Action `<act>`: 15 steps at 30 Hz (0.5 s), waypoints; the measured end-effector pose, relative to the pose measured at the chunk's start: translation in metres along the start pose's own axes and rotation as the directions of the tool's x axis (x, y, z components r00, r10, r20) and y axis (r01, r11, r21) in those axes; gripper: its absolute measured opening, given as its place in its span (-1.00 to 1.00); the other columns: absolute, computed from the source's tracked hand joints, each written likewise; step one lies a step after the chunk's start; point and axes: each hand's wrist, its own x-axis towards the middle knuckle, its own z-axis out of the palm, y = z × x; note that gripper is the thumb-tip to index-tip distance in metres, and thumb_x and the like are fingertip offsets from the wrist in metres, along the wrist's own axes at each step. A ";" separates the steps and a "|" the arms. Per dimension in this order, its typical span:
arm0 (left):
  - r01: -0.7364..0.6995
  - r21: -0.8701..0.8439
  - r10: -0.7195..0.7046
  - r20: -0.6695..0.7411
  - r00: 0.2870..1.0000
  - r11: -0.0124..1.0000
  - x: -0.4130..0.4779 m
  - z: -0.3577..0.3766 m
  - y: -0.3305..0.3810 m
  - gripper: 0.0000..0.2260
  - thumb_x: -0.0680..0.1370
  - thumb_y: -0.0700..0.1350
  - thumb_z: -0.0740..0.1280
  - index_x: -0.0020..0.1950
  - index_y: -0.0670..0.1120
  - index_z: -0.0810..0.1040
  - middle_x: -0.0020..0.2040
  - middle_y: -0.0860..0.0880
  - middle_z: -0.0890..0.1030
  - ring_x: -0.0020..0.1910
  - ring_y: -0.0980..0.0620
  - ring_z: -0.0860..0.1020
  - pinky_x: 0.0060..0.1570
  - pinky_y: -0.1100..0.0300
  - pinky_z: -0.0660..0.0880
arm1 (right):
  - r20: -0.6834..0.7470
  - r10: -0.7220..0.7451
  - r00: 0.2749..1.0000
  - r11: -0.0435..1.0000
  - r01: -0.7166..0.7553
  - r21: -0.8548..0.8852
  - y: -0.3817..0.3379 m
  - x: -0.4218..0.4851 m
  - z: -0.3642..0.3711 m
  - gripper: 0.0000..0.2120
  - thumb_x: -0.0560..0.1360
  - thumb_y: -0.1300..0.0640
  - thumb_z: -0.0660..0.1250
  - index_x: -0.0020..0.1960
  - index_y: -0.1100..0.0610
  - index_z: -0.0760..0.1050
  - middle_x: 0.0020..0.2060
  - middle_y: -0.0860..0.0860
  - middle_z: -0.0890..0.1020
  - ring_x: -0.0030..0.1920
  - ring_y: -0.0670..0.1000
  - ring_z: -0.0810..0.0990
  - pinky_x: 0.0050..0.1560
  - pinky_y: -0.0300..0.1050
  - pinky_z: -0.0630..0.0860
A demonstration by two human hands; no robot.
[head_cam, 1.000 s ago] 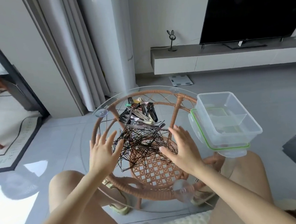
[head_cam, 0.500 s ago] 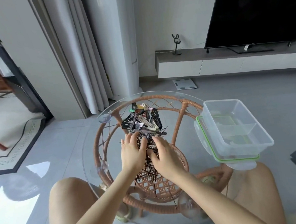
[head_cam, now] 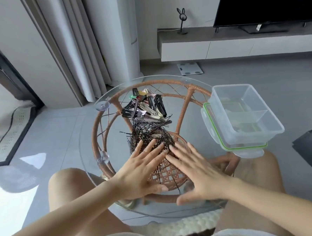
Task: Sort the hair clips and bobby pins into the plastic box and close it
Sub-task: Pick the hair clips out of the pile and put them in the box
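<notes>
Both your hands lie flat on the near part of the bobby pins (head_cam: 149, 134), a dark tangle at the middle of the glass tabletop (head_cam: 90, 140). Your left hand (head_cam: 140, 171) and right hand (head_cam: 197, 172) are side by side. Their fingers (head_cam: 149, 145) are straight and spread, pressing on the pins and gripping nothing. The hair clips (head_cam: 147, 107) are heaped just beyond, on the far side, touching the tangle, and a long clip or two lie across its far edge. The plastic box (head_cam: 248, 139) stands open at the right edge of the tabletop on its green-rimmed lid (head_cam: 214, 129), with a divider splitting it into compartments. It looks empty, though the clear plastic makes that hard to tell.

The step in hand looks like gathering the pins into a bundle. Draw your palms toward each other with light pressure so the pins slide on the glass rather than spring loose. Line them up before you curl your fingers round them. Take a modest bunch, not the lot; strays at the near and left fringe can be swept in afterwards. Try not to drag clips along, since they likely go in another compartment. The box appears to overhang the edge, so lower the pins in gently without leaning on its rim
</notes>
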 end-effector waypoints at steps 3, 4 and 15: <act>0.061 0.056 -0.058 -0.055 0.997 0.997 0.017 0.005 -0.013 -0.21 0.43 0.45 -0.16 0.51 -0.01 -0.01 0.54 -0.06 -0.06 0.51 -0.15 -0.20 0.42 -0.13 -0.24 | -0.047 0.081 0.996 0.997 -0.081 0.003 0.006 0.031 -0.002 0.05 0.27 -0.55 0.02 0.49 0.02 -0.31 0.51 0.07 -0.24 0.50 0.02 -0.31 0.46 0.13 -0.24; 0.080 0.064 -0.076 -0.075 0.994 0.995 0.024 0.005 -0.018 -0.21 0.44 0.44 -0.15 0.51 -0.04 0.03 0.54 -0.08 -0.01 0.51 -0.16 -0.16 0.43 -0.13 -0.22 | -0.037 0.098 0.994 0.995 -0.098 0.010 0.008 0.042 -0.003 0.04 0.26 -0.55 -0.02 0.49 0.01 -0.34 0.50 0.06 -0.25 0.49 0.02 -0.32 0.47 0.13 -0.23; 0.180 -0.100 -0.201 -0.285 0.937 0.979 0.053 -0.015 -0.038 -0.48 0.54 0.26 -0.04 0.38 0.04 0.35 0.47 -0.01 0.30 0.52 -0.04 0.08 0.50 -0.14 -0.04 | -0.520 0.264 0.813 0.963 -0.256 0.090 0.022 0.061 -0.048 -0.28 0.47 -0.30 0.08 0.45 0.17 0.17 0.43 0.09 0.33 0.44 0.07 0.27 0.47 0.13 0.08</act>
